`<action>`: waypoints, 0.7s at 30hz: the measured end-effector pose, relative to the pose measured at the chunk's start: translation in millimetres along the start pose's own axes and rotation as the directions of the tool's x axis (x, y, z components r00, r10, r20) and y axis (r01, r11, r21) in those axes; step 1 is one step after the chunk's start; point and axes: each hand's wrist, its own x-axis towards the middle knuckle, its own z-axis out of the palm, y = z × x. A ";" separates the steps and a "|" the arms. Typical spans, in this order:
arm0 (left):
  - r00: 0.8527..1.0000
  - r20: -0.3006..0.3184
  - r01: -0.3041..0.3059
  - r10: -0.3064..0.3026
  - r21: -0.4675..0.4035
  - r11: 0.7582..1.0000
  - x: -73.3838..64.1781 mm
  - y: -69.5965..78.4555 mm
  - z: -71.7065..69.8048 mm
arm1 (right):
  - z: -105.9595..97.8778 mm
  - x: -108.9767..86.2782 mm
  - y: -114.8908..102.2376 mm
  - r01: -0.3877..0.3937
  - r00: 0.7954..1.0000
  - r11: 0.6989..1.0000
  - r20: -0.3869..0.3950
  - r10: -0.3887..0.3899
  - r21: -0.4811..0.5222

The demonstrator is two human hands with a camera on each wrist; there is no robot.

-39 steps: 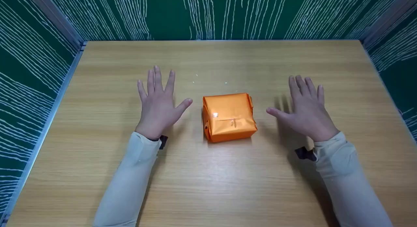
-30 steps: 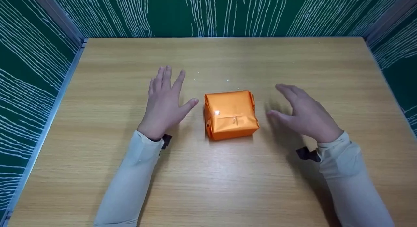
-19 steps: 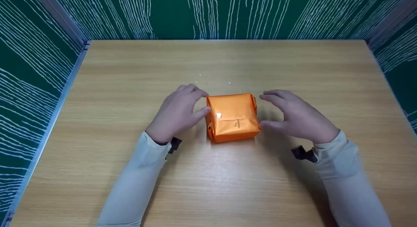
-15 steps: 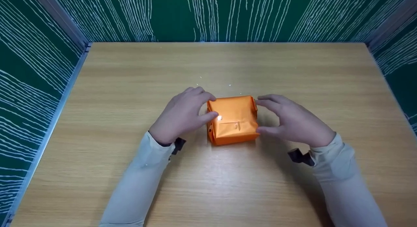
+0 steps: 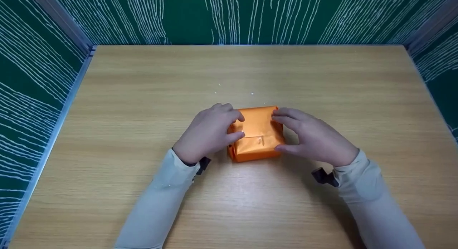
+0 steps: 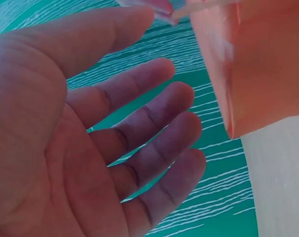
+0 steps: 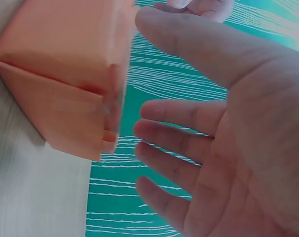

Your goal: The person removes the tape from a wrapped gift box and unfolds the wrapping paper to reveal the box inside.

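A package wrapped in shiny orange paper (image 5: 258, 129) sits on the wooden table, a folded seam across its top. My left hand (image 5: 211, 132) is at its left side, thumb and index finger overlapping the top in the head view. From the right, my right hand (image 5: 313, 136) overlaps the opposite edge with spread thumb and fingers. In the left wrist view, a gap shows between the loosely bent fingers (image 6: 161, 113) and the package (image 6: 268, 64). The right wrist view shows the right fingers (image 7: 169, 133) likewise apart from the package's folded end (image 7: 65, 103).
The wooden tabletop (image 5: 125, 98) spreads around the package, with a few tiny white specks behind it. Green walls with white streaks (image 5: 189, 18) stand at the back and both sides. Each sleeve cuff carries a small black wrist piece (image 5: 323, 176).
Both hands have moved inward from either side of the package until they overlap its top edges in the head view. Their spread fingers have bent somewhat. The package has stayed put.
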 end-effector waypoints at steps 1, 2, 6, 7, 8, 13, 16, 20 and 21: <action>1.000 0.002 -0.007 0.007 0.016 1.000 0.4 0.8 1.2 | 0.5 0.2 0.7 0.012 1.000 1.000 -0.005 -0.012 -0.006; 1.000 0.006 -0.014 0.014 0.031 0.999 0.8 1.3 2.7 | 0.9 0.4 1.2 0.020 1.000 1.000 -0.007 -0.021 -0.011; 0.999 -0.004 -0.053 0.053 0.083 0.995 2.9 1.0 9.9 | 3.0 0.9 2.7 0.053 0.999 0.998 -0.004 -0.053 -0.014; 0.998 -0.009 -0.054 0.055 0.093 0.994 3.6 0.9 11.2 | 3.5 1.2 2.8 0.053 0.999 0.998 0.000 -0.053 -0.016; 0.998 -0.013 -0.056 0.058 0.101 0.993 4.2 0.7 12.3 | 3.8 1.5 2.8 0.050 0.999 0.999 0.006 -0.050 -0.016; 0.997 -0.031 -0.065 0.070 0.139 0.988 6.5 0.8 15.1 | 3.7 2.8 1.4 0.009 0.998 1.000 0.061 -0.008 -0.012; 0.996 -0.032 -0.081 0.086 0.149 0.986 7.2 0.9 16.4 | 3.4 2.8 0.1 -0.015 0.996 1.000 0.089 0.016 -0.011; 0.994 -0.035 -0.098 0.104 0.149 0.984 6.8 0.7 16.9 | 3.5 2.3 -0.9 -0.005 0.997 1.000 0.078 0.007 -0.022; 0.993 -0.037 -0.101 0.108 0.148 0.984 6.6 0.5 17.0 | 3.4 2.4 -1.1 0.001 0.997 1.000 0.073 0.001 -0.024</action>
